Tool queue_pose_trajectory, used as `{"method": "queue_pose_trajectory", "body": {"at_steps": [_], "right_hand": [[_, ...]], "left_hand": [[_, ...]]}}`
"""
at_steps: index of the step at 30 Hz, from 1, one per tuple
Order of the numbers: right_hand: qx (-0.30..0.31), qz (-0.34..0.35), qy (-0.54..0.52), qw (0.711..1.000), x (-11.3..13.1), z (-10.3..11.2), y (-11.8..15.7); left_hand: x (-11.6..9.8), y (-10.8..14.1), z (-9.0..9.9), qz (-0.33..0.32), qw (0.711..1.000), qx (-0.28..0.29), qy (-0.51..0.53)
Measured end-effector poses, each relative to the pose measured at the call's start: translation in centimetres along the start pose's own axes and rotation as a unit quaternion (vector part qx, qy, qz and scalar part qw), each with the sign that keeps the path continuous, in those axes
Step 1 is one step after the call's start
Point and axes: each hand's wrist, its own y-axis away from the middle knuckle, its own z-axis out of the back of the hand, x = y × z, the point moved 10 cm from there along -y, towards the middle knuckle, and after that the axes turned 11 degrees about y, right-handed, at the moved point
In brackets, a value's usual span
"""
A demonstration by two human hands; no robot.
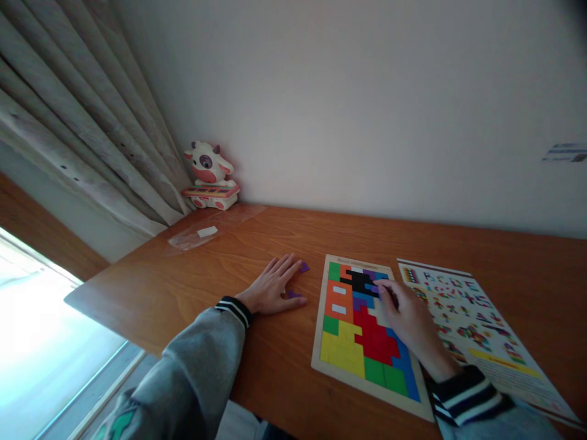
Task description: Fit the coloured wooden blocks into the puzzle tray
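1. Grey sleeves (202,360) came in from the bottom edge, their striped cuffs clear of the fingers.
2. Flat on the desk (275,373), the left hand (273,290) was spread wide and grasped nothing; two purple pieces (304,267) lay by its fingertips and thumb, perhaps kept within easy reach.
3. Above the board's upper right part, the right hand (389,297) had thumb and fingers drawn nearly together, as if for fine placing; whether they gripped a piece, I could not tell.
4. Between the left hand and the sheet, the board (403,401) lay flat, mostly filled with coloured blocks, its rim probably there to keep them together.
5. Just right of it lay the printed sheet (486,324), face up, likely for easy viewing.
6. Farther back, a clear bag (186,239) and cow toy (211,165) sat near the curtain (82,110), out of the way.
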Motion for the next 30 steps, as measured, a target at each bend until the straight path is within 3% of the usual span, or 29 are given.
{"method": "queue_pose_trajectory", "body": {"at_steps": [4,7,10,15,20,25,27,30], "right_hand": [[0.009,-0.006,0.019,1.000,0.9,-0.3,-0.5],[0.037,-0.034,0.014,0.999,0.5,-0.9,-1.5],[0.047,-0.053,-0.007,0.997,-0.1,-1.1,-2.4],[0.040,-0.083,-0.071,0.993,-1.0,-0.2,-1.9],[0.014,-0.184,-0.275,0.943,-3.3,0.9,-1.1],[-0.011,-0.227,-0.347,0.910,-4.8,2.1,-1.1],[0.009,-0.227,-0.346,0.910,-4.7,2.3,-1.3],[0.114,-0.199,-0.329,0.916,-3.4,1.3,-1.3]], "left_hand": [[-0.8,-3.4,-0.9,-0.051,0.998,0.002,0.023],[-0.4,-4.9,-0.5,-0.059,0.996,-0.043,0.051],[-0.3,-5.3,0.1,-0.072,0.992,-0.075,0.070],[-0.8,-4.7,0.7,-0.092,0.990,-0.083,0.064],[-1.1,-4.7,0.8,-0.100,0.988,-0.078,0.087],[-0.9,-4.8,0.8,-0.103,0.981,-0.083,0.141],[-0.8,-4.8,0.8,-0.104,0.980,-0.083,0.148],[-0.7,-4.7,1.0,-0.104,0.979,-0.095,0.147]]}}
